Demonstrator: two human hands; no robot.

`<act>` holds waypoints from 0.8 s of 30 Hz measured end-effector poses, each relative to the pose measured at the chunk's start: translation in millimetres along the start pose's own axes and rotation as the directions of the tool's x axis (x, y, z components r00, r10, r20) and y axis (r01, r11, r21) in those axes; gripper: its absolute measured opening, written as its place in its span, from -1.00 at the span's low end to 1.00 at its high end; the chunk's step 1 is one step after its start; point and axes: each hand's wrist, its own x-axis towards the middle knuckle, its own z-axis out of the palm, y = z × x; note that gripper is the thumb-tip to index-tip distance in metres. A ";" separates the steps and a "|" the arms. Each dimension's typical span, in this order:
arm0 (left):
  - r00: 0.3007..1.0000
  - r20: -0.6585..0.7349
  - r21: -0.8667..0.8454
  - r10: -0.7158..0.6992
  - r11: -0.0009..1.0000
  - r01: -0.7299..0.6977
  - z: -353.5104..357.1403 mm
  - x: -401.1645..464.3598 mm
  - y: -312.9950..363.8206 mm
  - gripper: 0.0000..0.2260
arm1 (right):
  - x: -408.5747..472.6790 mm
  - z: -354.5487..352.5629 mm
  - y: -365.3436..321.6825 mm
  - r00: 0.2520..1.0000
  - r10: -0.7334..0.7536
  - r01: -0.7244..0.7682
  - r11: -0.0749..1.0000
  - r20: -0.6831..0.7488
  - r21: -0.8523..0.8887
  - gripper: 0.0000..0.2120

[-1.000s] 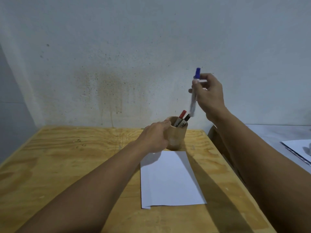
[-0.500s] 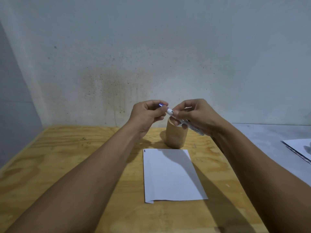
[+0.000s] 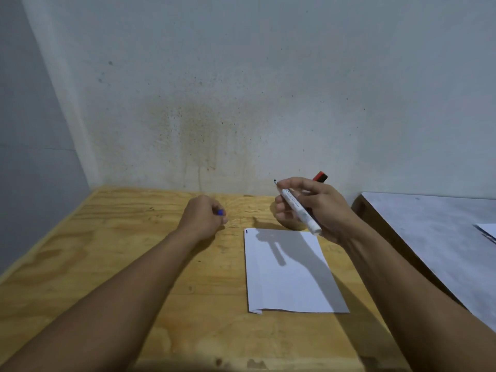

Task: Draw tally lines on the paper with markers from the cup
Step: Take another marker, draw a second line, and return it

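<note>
My right hand point(image 3: 319, 208) grips a white marker point(image 3: 298, 209), uncapped, with its dark tip pointing up and to the left above the far edge of the paper. My left hand point(image 3: 205, 217) is closed around the blue cap point(image 3: 220, 212), low over the table to the left of the paper. The white paper point(image 3: 290, 275) lies flat on the wooden table point(image 3: 107, 264) and has one short dark mark at its far left corner. The wooden cup is almost wholly hidden behind my right hand; a red marker cap point(image 3: 320, 176) and a black one stick up above it.
A stained wall runs close behind the table. To the right stands a grey surface point(image 3: 429, 232) with a sheet at its right edge, separated from the wooden table by a dark gap.
The marker came out of the cup and down to both hands, where the cap came off. My left hand has since moved left and down with the cap; my right hand keeps the marker.
</note>
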 end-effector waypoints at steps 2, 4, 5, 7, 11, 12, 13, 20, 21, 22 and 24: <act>0.999 0.022 0.120 0.035 0.992 -0.037 -0.2 -1.9 -9.9 -0.90 | 1.4 1.2 9.4 1.000 -0.004 0.002 0.998 0.025 0.067 -0.73; 0.998 0.035 0.140 0.055 0.988 -0.060 -0.4 -3.6 -16.0 -0.88 | 2.8 2.9 17.9 0.999 -0.034 0.031 0.995 0.030 0.096 -0.67; 0.998 0.027 0.135 0.060 0.989 -0.063 -0.5 -4.4 -17.2 -0.88 | 3.7 4.1 21.5 0.998 -0.054 0.051 0.994 0.023 0.096 -0.64; 0.997 0.020 0.129 0.073 0.989 -0.075 0.9 -4.6 -20.2 -0.88 | 7.4 6.5 29.1 0.996 -0.085 0.085 0.991 -0.002 0.100 -0.62; 0.995 0.019 0.114 0.099 0.988 -0.100 2.4 -3.9 -27.6 -0.63 | 15.5 13.1 42.1 0.989 -0.118 0.120 0.993 -0.087 0.014 -0.66; 0.993 -0.004 0.107 0.117 0.987 -0.116 3.6 -5.7 -29.0 -0.52 | 17.3 15.3 45.4 0.987 -0.123 0.120 0.992 -0.103 -0.033 -0.69; 0.987 -0.055 0.110 0.153 0.983 -0.146 4.7 -9.8 -28.5 -0.48 | 19.1 17.5 48.7 0.985 -0.126 0.117 0.990 -0.120 -0.075 -0.71; 0.887 0.011 0.124 0.462 0.880 -0.459 24.6 -47.9 -13.1 -0.77 | 32.7 29.6 70.2 0.967 -0.139 0.076 0.958 -0.213 -0.277 -0.84; 0.890 0.051 0.114 0.453 0.883 -0.455 27.7 -49.3 -14.8 -0.75 | 34.1 30.0 73.1 0.964 -0.146 0.070 0.945 -0.221 -0.321 -0.84; 0.893 0.077 0.111 0.443 0.887 -0.449 30.0 -49.9 -17.0 -0.73 | 35.1 31.1 76.1 0.961 -0.157 0.066 0.930 -0.227 -0.362 -0.85; 0.898 0.102 0.124 0.427 0.891 -0.438 32.6 -50.3 -20.2 -0.69 | 34.9 34.4 81.3 0.956 -0.174 0.068 0.915 -0.236 -0.397 -0.86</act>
